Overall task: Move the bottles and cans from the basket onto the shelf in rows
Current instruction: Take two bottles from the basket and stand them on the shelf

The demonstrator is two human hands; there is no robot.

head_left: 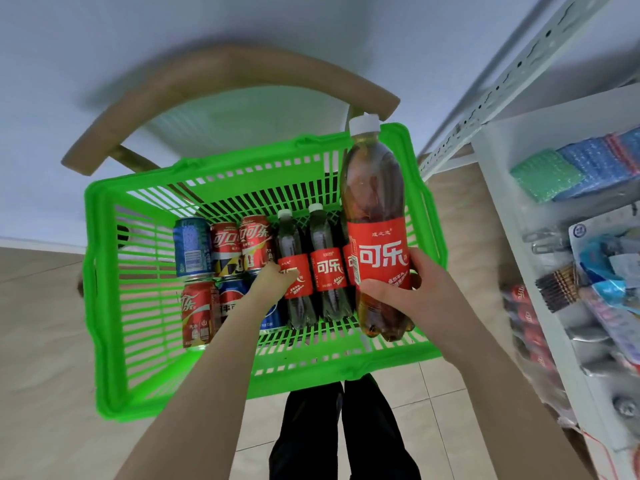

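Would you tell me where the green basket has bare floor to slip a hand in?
Bare floor lies between the basket's left wall and the cans, and along the near wall. The right side is crowded: small bottles packed together, the right hand gripping the big bottle.

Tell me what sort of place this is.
Probably a small shop or stockroom: a green shopping basket of cola cans and bottles, beside a white metal shelf holding packaged goods.

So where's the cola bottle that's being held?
In the head view, the right hand holds the cola bottle above the right side of the green basket, next to the other bottles lying inside.
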